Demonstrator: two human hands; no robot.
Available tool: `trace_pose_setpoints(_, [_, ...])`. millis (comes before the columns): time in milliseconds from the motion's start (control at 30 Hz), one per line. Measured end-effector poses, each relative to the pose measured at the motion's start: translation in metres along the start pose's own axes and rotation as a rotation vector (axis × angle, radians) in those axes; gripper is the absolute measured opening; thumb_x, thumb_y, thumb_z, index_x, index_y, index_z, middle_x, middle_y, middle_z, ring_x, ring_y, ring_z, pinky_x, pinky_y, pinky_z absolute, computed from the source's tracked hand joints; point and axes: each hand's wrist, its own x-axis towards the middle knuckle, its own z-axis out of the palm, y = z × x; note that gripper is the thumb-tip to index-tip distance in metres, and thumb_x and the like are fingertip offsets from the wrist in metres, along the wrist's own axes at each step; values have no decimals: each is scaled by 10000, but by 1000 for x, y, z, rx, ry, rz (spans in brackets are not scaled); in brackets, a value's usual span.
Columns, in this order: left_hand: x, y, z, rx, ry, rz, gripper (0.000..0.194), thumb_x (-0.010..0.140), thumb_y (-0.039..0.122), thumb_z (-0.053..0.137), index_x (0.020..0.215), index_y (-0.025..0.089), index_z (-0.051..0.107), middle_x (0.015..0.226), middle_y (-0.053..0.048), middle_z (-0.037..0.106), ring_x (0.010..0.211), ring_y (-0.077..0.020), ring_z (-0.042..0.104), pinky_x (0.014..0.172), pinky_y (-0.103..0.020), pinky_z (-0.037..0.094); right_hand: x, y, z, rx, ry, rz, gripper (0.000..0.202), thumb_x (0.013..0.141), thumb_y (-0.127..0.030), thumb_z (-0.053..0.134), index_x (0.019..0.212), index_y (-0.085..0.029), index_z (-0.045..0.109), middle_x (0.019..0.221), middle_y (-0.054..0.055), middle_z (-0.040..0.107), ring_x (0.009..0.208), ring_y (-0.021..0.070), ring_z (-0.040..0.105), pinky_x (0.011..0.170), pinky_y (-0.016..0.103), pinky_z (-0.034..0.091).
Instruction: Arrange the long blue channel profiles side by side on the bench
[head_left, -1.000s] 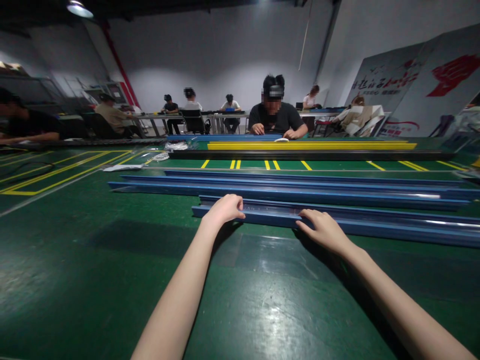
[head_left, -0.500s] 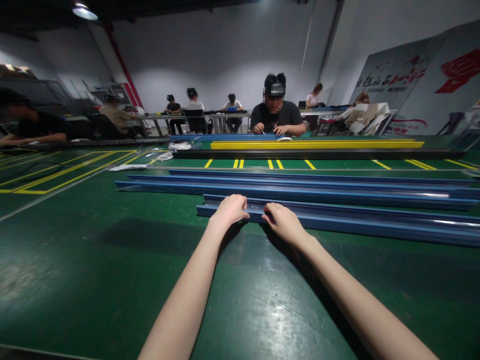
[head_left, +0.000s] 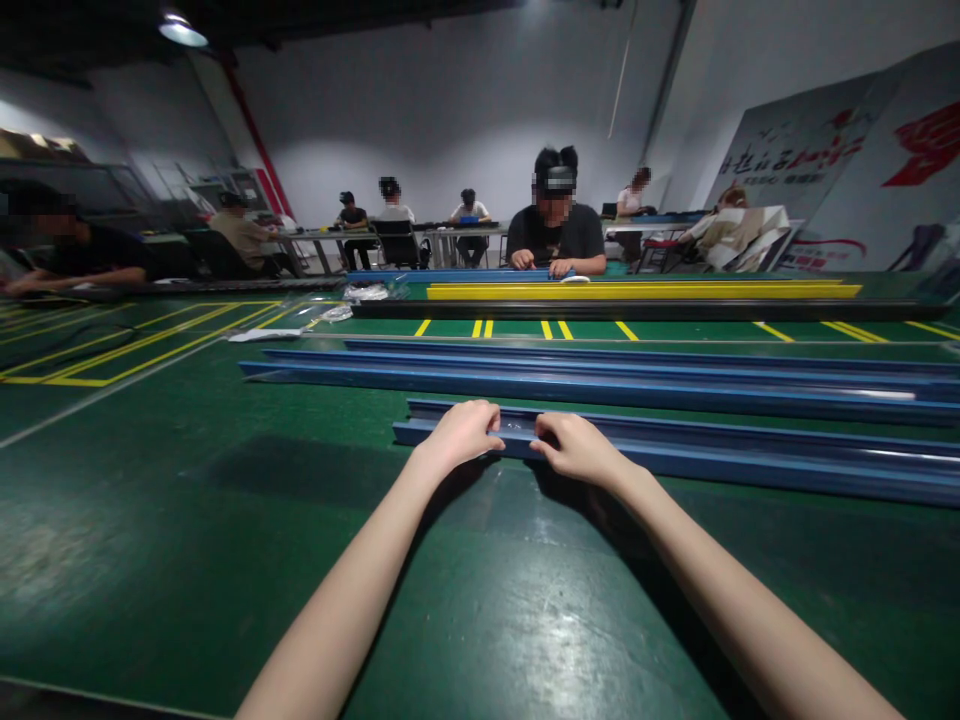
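Note:
A long blue channel rail (head_left: 720,455) lies across the green table (head_left: 262,560), nearest to me. Near its left end my left hand (head_left: 466,432) grips the front wall, thumb on the near side and fingers curled over into the channel. My right hand (head_left: 574,445) holds the same wall a short way to the right, in a similar pinch. Between the two hands, small clear bits (head_left: 516,427) show in the channel, too small to make out.
More blue rails (head_left: 600,385) lie just beyond, then a black rail (head_left: 637,311) and a yellow rail (head_left: 645,291). Crumpled clear plastic (head_left: 367,292) sits at their left. Across the table sits a person (head_left: 555,225); another person (head_left: 82,245) is at the left.
The near blue rail has shifted slightly towards me with both hands on it. The rest of the view has slid slightly right as the camera moved.

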Motion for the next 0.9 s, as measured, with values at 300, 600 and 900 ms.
trace_pose_setpoints(300, [-1,-12,-8,-103,-43,50,119,634,241,649,698,183,567,690,23,560,633,-118,492,542,-206,316,17,-1,2,217,-56,-40,204,743,-392,532,726,-189,549,688,-7,578,617,105,483,563,211,311])
trace_pose_setpoints(600, [-12,-40,-23,-74,-115,-116,169,592,271,670,731,195,610,693,18,607,620,-121,528,535,-202,342,34,-18,7,260,-23,-86,126,691,-299,601,735,-182,587,702,-13,574,625,95,482,575,201,337])
trace_pose_setpoints(900, [-10,-39,-24,-12,-88,-162,174,563,319,714,676,211,638,651,12,634,628,-144,554,545,-223,338,32,-20,13,258,-1,22,173,695,-364,603,721,-192,608,721,-2,598,651,109,510,584,205,343])
